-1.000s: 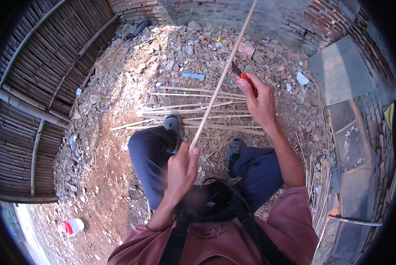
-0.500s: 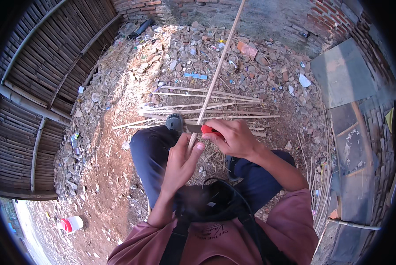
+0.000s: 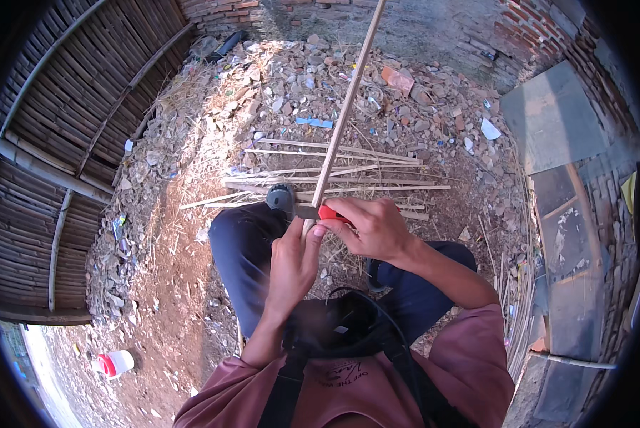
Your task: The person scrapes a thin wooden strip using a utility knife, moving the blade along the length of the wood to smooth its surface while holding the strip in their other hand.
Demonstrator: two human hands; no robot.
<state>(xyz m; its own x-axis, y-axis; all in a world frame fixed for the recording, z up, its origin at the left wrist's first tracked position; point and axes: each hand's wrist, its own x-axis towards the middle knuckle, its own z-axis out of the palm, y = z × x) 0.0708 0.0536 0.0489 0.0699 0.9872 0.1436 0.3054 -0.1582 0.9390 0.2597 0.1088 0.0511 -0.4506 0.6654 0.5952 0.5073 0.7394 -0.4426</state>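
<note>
A long, pale strip of wood or bamboo (image 3: 345, 114) rises from between my hands toward the far wall, leaning slightly right. My left hand (image 3: 293, 258) grips its near end, with the thumb along the side. In my right hand (image 3: 374, 227) is a knife with a red handle (image 3: 328, 212), fingers wrapped round it. Its short dark blade (image 3: 307, 212) lies across the strip, just beyond my left fingertips. Beneath, several similar pale strips (image 3: 398, 188) lie crosswise on the ground around my shoe (image 3: 280, 197).
Broken brick and stone rubble (image 3: 313, 78) spreads toward a brick wall (image 3: 434, 36). A slatted bamboo wall (image 3: 56, 93) stands at left, and grey panels (image 3: 555, 118) lean at right. On the dirt at lower left lies a white container with a red lid (image 3: 114, 364).
The strip has shifted slightly left and stands a little steeper. My right hand and the knife have moved slightly left, bringing the blade closer to my left thumb.
</note>
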